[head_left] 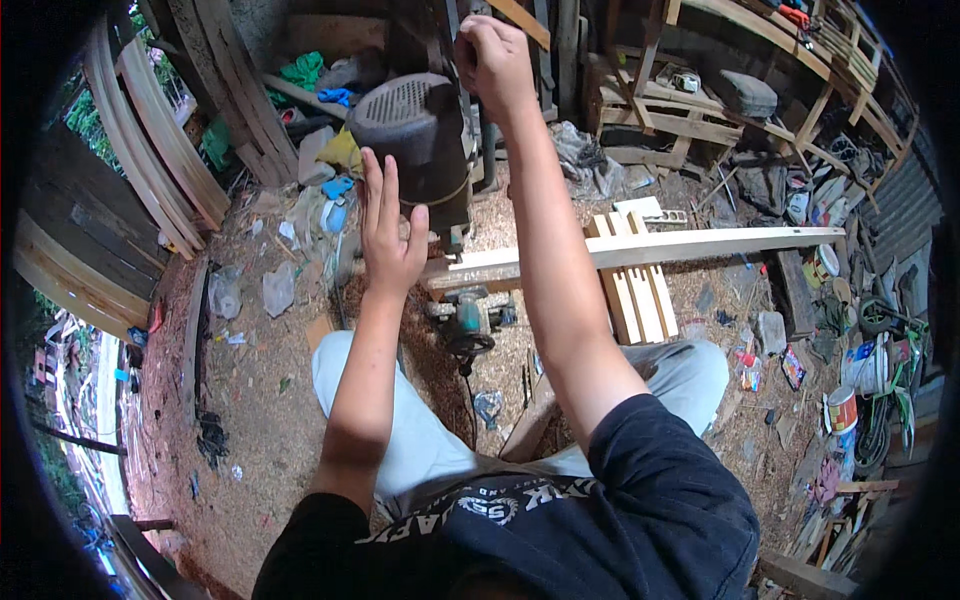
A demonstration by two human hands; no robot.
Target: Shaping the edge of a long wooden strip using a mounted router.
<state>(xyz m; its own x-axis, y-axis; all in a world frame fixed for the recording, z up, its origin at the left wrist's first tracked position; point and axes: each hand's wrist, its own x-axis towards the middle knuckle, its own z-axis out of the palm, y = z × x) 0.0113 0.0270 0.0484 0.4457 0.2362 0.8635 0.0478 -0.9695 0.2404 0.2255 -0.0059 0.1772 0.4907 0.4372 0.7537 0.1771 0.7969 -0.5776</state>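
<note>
My right hand (497, 68) is raised at the top of the view, its fingers closed. What it grips, if anything, is hidden. To the left and lower, my left hand (393, 245) has its fingers stretched out and the thumb apart. It appears in front of a dark machine housing (412, 145) with a slotted top; whether it touches the housing I cannot tell. Below the housing a long pale wooden beam (720, 242) runs to the right, passing behind my right forearm. A green-bodied clamp (468, 312) with a round handwheel (470, 345) sits under the beam's left end.
Several slotted wooden pieces (640, 305) lie side by side under the beam. Shavings and litter cover the ground (270, 370). Planks (165, 140) lean at the left. A wooden rack (680, 110) stands at the back right, with buckets (842, 410) and scraps at the far right.
</note>
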